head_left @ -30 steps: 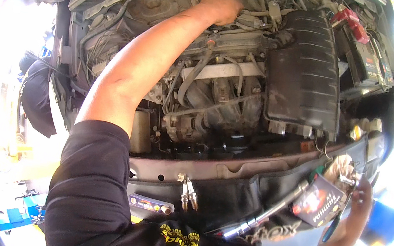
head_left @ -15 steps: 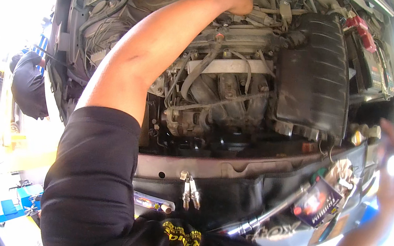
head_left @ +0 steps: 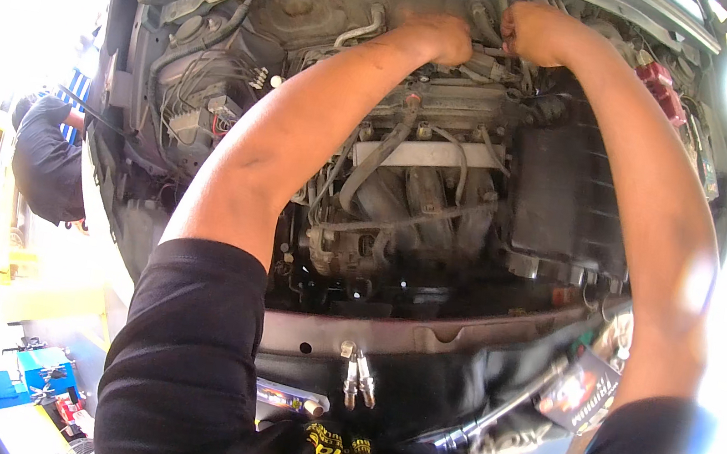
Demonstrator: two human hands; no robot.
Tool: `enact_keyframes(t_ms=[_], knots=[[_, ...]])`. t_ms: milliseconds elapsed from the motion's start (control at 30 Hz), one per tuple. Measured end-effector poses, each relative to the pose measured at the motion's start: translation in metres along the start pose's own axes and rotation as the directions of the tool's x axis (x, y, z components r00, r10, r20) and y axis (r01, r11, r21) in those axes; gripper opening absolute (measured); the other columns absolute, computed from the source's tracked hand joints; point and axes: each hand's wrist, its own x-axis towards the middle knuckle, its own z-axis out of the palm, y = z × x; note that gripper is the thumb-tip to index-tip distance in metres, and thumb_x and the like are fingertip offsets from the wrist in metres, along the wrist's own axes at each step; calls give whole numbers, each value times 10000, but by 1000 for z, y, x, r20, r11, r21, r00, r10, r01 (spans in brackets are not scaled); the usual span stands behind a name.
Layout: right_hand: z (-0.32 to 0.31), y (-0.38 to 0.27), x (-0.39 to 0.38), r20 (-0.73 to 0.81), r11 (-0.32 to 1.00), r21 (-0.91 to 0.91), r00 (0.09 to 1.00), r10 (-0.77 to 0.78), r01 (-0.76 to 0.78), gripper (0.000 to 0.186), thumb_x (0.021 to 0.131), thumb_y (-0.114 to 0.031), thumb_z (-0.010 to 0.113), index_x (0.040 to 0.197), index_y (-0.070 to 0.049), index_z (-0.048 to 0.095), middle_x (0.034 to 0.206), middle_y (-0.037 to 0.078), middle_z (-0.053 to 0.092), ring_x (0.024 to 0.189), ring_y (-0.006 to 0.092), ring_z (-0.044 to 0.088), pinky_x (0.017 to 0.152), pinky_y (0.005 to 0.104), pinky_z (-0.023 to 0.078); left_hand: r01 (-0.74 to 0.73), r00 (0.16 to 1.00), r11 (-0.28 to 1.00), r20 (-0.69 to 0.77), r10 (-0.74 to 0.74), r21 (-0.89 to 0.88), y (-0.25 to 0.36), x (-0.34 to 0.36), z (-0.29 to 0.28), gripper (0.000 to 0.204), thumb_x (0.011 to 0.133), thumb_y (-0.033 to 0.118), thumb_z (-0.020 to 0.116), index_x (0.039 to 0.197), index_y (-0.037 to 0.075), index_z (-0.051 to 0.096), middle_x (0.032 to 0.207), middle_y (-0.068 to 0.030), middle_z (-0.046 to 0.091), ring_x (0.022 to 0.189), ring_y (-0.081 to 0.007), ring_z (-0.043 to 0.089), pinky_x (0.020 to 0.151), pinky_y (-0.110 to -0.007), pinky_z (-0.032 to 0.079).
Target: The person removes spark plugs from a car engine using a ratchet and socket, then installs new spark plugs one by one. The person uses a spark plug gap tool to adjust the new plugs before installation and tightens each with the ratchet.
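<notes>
My left hand (head_left: 443,37) is at the back of the engine (head_left: 411,215), above the valve cover (head_left: 463,100); its fingers are blurred and mostly hidden among the hoses. Just right of it, my right hand (head_left: 536,31) has its fingers curled by the rear hoses (head_left: 487,23), on something I cannot make out. The black air-filter housing (head_left: 551,197) lies under my right forearm. A red battery terminal cover (head_left: 662,90) is beyond that forearm.
Spark plugs (head_left: 360,378), a long ratchet (head_left: 495,414) and a printed box (head_left: 576,388) lie on the black fender cover (head_left: 436,374) along the front edge. A person in dark clothing (head_left: 50,163) bends at the left, near blue equipment (head_left: 42,364).
My right arm has swung up from the tools at the lower right to the back of the engine. My left hand has shifted rightward. The person at the left has shifted slightly.
</notes>
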Motion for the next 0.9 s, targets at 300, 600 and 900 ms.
enact_keyframes(t_ms=[300,600,900], knots=[[40,-27,23,145,994,88,986,-82,70,405,822,-262,707,1128,2,700,1166,203,682,1080,358,659,929,453,511,-29,992,999,-120,32,29,-10,-9,20,336,941,175,475,1183,81,688,1261,-137,642,1227,-353,570,1138,-673,149],[56,-21,34,93,990,124,993,-75,64,511,846,-333,739,1243,-27,636,1242,190,646,1163,353,606,985,446,476,-47,997,994,-73,40,-96,-28,8,22,351,940,211,459,1178,97,691,1263,-126,654,1199,-340,592,1073,-648,250],[46,-28,25,158,990,140,987,-4,-19,494,855,-345,728,1228,-32,650,1204,189,665,1141,362,616,972,449,484,8,997,995,-81,-17,-104,-31,10,28,420,965,350,469,1238,97,665,1311,-140,626,1233,-368,566,1070,-653,264]])
